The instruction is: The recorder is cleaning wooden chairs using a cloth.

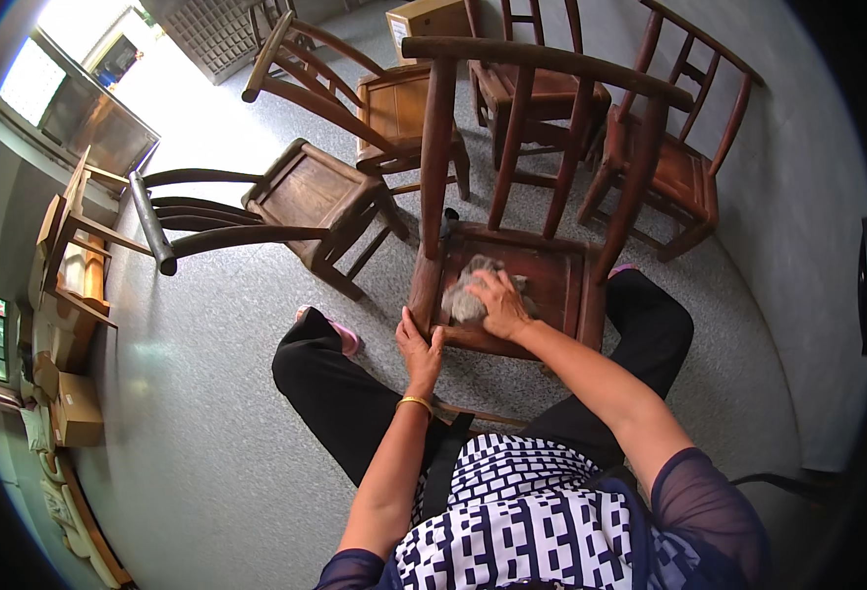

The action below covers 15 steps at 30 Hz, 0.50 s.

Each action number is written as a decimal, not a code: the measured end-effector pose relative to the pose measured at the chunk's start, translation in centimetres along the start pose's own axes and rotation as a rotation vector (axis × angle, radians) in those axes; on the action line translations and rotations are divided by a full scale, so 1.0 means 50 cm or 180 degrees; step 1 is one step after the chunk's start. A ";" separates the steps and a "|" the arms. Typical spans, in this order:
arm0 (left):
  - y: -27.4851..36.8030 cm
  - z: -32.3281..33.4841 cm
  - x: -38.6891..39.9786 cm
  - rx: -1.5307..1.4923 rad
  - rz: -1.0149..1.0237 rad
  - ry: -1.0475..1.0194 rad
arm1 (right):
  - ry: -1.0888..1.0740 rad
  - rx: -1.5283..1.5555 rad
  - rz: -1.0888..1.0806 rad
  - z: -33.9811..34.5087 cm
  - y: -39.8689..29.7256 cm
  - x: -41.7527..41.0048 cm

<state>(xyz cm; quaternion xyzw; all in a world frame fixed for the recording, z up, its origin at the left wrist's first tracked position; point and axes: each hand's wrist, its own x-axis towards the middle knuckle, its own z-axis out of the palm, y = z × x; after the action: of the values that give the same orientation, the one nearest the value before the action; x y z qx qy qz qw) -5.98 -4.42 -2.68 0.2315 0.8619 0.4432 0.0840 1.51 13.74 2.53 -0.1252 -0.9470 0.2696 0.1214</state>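
Note:
A dark reddish-brown wooden chair (562, 276) stands directly before me, its slatted backrest rising on the far side of the seat. On the left part of its seat panel lies a crumpled greyish cloth (465, 301), slightly blurred. My right hand (503, 302) presses on this cloth with spread fingers. With a gold-coloured bangle at the wrist, my left hand (420, 352) grips the near left corner of the seat frame, thumb and fingers around the wood. A small black object (450, 214) shows at the far left corner of the seat, too small to identify.
Brown wooden chairs (308, 184) stand to the left and beyond; a reddish one (669, 173) is by the right wall. A cardboard box (433, 18) sits at the far side, another (78, 410) at the left. My legs flank the near chair on the speckled floor.

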 end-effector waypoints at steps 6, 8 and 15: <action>0.017 0.000 -0.005 0.0195 -0.0084 -0.0073 | 0.0294 -0.0088 0.0281 -0.020 0.022 0.175; 0.017 0.002 -0.005 0.0176 -0.0111 -0.0132 | 0.0106 -0.0212 0.0387 -0.009 0.033 0.191; 0.013 0.000 -0.007 0.0161 -0.0050 -0.0052 | -0.0384 -0.0696 0.0677 0.005 0.032 0.181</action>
<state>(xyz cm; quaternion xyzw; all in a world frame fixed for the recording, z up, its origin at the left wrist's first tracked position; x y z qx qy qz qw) -5.48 -4.27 -2.20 0.2305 0.8739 0.4187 0.0886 -6.80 17.69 2.92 -0.2208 -0.9577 0.1833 0.0207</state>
